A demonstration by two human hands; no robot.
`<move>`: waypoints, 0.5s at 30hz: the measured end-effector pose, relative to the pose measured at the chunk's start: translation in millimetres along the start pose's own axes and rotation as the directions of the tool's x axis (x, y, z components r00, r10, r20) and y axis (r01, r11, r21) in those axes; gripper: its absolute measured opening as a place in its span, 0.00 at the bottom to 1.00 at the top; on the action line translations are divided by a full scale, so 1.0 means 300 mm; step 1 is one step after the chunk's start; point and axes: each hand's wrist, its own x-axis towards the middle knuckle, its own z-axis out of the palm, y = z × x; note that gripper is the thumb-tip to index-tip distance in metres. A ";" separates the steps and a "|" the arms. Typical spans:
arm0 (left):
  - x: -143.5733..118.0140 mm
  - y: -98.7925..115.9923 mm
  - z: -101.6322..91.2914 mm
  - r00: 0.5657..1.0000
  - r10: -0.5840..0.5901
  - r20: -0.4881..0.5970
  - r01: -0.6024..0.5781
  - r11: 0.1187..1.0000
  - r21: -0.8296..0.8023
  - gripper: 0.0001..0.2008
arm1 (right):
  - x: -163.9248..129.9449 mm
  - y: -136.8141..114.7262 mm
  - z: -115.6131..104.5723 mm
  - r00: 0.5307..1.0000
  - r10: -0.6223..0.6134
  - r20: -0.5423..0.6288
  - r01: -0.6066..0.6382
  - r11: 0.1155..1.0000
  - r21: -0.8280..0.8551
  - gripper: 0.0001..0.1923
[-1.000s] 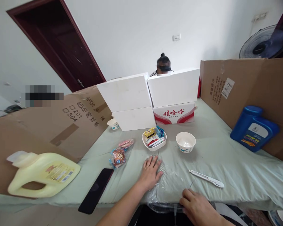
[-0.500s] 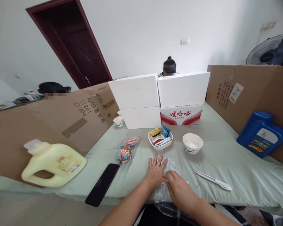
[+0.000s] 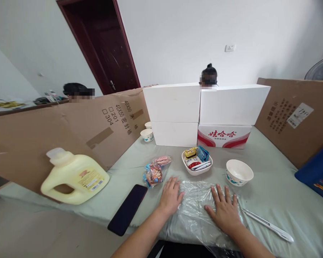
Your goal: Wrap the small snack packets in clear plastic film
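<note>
A clear plastic bag (image 3: 193,208) lies spread flat near the table's front edge, part of it hanging over. My left hand (image 3: 171,196) rests open on its left side, fingers stretched forward. On its right side my right hand (image 3: 224,209) presses flat with the fingers apart. Just beyond the bag stands a white bowl (image 3: 197,171) of small wrapped packets, yellow, blue, red and white. Left of it are packaged snacks (image 3: 154,172) in clear wrapping. An empty patterned bowl (image 3: 239,173) sits to the right, and a white utility knife (image 3: 269,225) lies beside my right hand.
A black phone (image 3: 127,209) and a pale yellow jug (image 3: 78,179) lie at left. White boxes (image 3: 174,134) form a barrier at the back, with cardboard panels (image 3: 97,129) along the sides. A blue bottle (image 3: 319,175) is at far right. Two people's heads show behind the barriers.
My hands have moved apart from close together, the right one going right and flattening out. The plastic is now spread wider between them. The view has turned slightly left.
</note>
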 end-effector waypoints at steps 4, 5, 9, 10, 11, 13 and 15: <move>0.016 0.084 0.005 0.942 0.333 0.029 -0.324 0.931 -0.171 0.18 | 0.009 -0.021 -0.011 0.999 -0.036 0.012 0.036 0.999 -0.009 0.42; 0.025 0.104 0.014 0.921 0.383 0.074 -0.363 0.911 -0.196 0.21 | 0.010 -0.023 -0.018 0.999 -0.048 0.021 0.048 0.999 -0.005 0.42; 0.044 0.133 0.060 0.891 0.391 0.231 -0.365 0.919 -0.148 0.34 | 0.005 0.005 -0.038 0.995 -0.087 0.058 0.086 0.996 0.022 0.42; 0.041 0.130 0.069 0.893 0.374 0.251 -0.356 0.927 -0.118 0.35 | 0.000 0.024 -0.039 0.995 -0.087 0.054 0.086 0.996 0.024 0.42; 0.037 0.125 0.076 0.895 0.360 0.264 -0.348 0.933 -0.091 0.36 | -0.005 0.047 -0.037 0.996 -0.080 0.041 0.079 0.997 0.023 0.42; 0.027 0.115 0.082 0.899 0.344 0.273 -0.342 0.938 -0.055 0.36 | -0.016 0.098 -0.030 0.999 -0.049 0.007 0.049 0.999 0.014 0.42; 0.021 0.110 0.084 0.901 0.342 0.269 -0.342 0.939 -0.048 0.36 | -0.023 0.145 -0.025 1.000 -0.019 -0.018 0.019 1.000 0.005 0.42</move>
